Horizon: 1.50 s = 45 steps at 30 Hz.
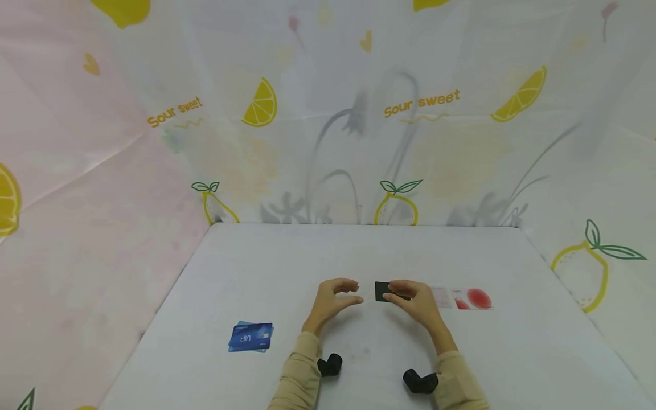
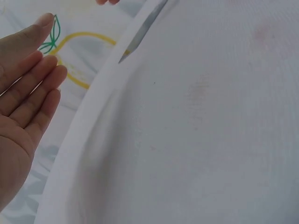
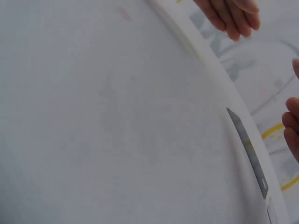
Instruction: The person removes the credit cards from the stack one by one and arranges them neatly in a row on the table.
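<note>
A dark card (image 1: 381, 291) lies flat on the white table, partly hidden in the head view by my right hand (image 1: 416, 300). That hand hovers over it with thumb and fingers apart; in the right wrist view a gap separates its fingertips (image 3: 292, 119) from the dark card (image 3: 250, 151). Left of the card, my left hand (image 1: 332, 302) is raised with loosely bent fingers and nothing between them. Its palm and fingers show in the left wrist view (image 2: 30, 95). Right of the dark card lie a pale pink card (image 1: 441, 296) and a white card with a red circle (image 1: 472, 299).
Two overlapping blue cards, the top one a dark blue card (image 1: 250, 336), lie at the table's left. Black wrist devices (image 1: 330, 365) sit by both sleeves. A lemon-print cloth (image 1: 328, 142) hangs behind the white table (image 1: 287, 256) and along its sides.
</note>
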Available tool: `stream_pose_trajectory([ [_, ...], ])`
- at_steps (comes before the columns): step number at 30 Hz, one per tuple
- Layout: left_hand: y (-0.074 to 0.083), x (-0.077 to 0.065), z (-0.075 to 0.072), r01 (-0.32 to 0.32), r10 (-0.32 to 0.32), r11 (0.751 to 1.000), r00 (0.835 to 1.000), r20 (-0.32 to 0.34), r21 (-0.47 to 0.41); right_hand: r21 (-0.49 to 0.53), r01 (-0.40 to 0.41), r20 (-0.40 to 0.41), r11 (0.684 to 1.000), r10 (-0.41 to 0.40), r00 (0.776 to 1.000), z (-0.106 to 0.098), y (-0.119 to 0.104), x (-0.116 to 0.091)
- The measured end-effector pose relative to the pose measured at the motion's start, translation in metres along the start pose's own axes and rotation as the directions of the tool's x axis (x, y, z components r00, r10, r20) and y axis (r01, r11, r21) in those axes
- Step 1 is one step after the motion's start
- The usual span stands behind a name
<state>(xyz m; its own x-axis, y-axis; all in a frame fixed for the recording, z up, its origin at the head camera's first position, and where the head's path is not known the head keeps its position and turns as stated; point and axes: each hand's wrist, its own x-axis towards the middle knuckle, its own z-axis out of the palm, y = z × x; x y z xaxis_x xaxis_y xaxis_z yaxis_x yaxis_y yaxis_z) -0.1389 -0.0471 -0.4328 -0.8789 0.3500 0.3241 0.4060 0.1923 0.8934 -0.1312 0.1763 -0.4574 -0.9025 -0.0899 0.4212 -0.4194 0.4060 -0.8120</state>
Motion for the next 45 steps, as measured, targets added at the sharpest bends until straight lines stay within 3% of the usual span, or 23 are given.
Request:
stream_pose_trajectory([
  [9,0.002,-0.017,-0.009,-0.03,0.033,0.999,0.996,-0.079,0.035,0.07,-0.117,0.083,0.991,0.111,0.99,0.016,-0.027,-0.003],
  [14,0.004,-0.025,-0.014,-0.007,0.011,0.999,0.993,-0.116,0.034,0.126,-0.099,0.098,0.987,0.087,0.991,0.021,-0.048,-0.004],
  [22,0.009,-0.045,-0.025,0.074,-0.061,0.995,0.982,-0.177,0.071,0.157,-0.098,0.128,0.983,0.078,0.989,0.035,-0.051,-0.005],
  [29,0.01,-0.055,-0.038,0.068,-0.043,0.993,0.97,-0.24,0.097,0.18,-0.063,0.132,0.982,0.04,0.99,0.045,-0.053,-0.005],
  [36,0.015,-0.058,-0.048,0.022,0.019,0.989,0.963,-0.27,0.146,0.224,-0.045,0.154,0.973,0.01,0.988,0.052,-0.057,-0.003],
  [40,0.016,-0.062,-0.055,0.032,0.013,0.988,0.957,-0.29,0.15,0.235,-0.044,0.167,0.971,0.005,0.986,0.058,-0.06,-0.002],
  [45,0.007,-0.069,-0.063,0.04,0.011,0.988,0.947,-0.321,0.151,0.25,-0.044,0.184,0.967,-0.003,0.983,0.067,-0.064,0.001],
])
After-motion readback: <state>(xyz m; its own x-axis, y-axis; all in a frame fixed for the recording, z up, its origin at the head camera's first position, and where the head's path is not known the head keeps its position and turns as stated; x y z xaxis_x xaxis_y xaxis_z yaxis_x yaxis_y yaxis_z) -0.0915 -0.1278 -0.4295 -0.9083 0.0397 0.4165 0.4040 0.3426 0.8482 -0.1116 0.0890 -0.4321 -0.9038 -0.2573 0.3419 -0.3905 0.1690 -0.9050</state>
